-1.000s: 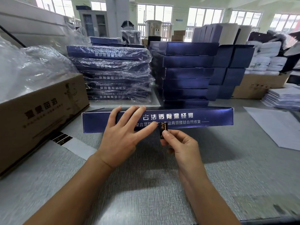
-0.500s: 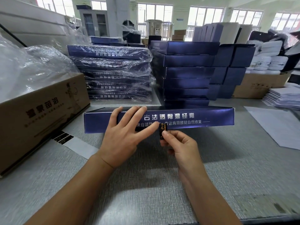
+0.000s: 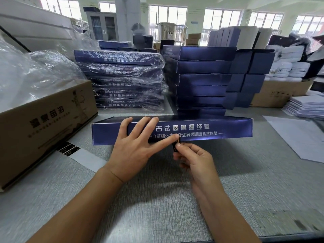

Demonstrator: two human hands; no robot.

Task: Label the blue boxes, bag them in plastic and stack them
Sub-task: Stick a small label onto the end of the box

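**A:** What is seen nearest on the counter (image 3: 157, 207)?

**B:** Two bare forearms are stretched over its grey top. The right grip (image 3: 196, 160) is closed in a pinch on a small dark label (image 3: 176, 146). The label is held upright at the lower edge of a blue box (image 3: 219, 132).

**A:** And the left grip (image 3: 133, 151)?

**B:** It is laid open against the printed face of the box, with the fingers straight and spread. The fingertips are hooked over the top edge, and the thumb tip is pressed just beside the label.

**A:** How is the box placed?

**B:** It is stood on a long side on the counter, straight ahead of both grips. Its white lettering is turned toward the camera and can be read the right way up.

**A:** What is found to the sides?

**B:** A brown carton (image 3: 43, 123) is set at the left, and clear plastic (image 3: 26, 76) is heaped on it. White sheets (image 3: 298, 137) are spread at the right.

**A:** And farther back?

**B:** A bagged stack (image 3: 122, 81) of blue boxes is piled behind the box at the left. A bare stack (image 3: 201, 79) is piled just beside it at the right. Whether the near box is touched by the bare stack cannot be told. White jars (image 3: 289, 67) are seen beyond, at the right.
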